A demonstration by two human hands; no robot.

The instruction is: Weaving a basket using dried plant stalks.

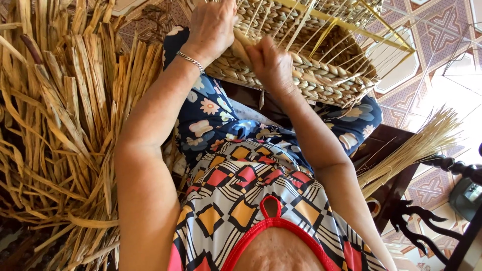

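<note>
Half-woven tan straw basket (301, 60) on lap — left hand (213, 27) pressed on its rim, grip clenched; right hand (271, 62) pinching a braided strand (241, 47). Dried reed pile (60, 125) beside the left grip.

Half-woven tan straw basket (301, 65), tilted on lap.

No packages, labels or signs in view. One possible screen: small grey device (467, 196) at right edge of view, low on tiled floor (442, 75), behind dark carved wooden rail (452, 165). Device rounded, dark grey body with paler rectangular panel on top face; panel too small and blurred to tell whether display or button pad. Part of device hidden by rail.
</note>
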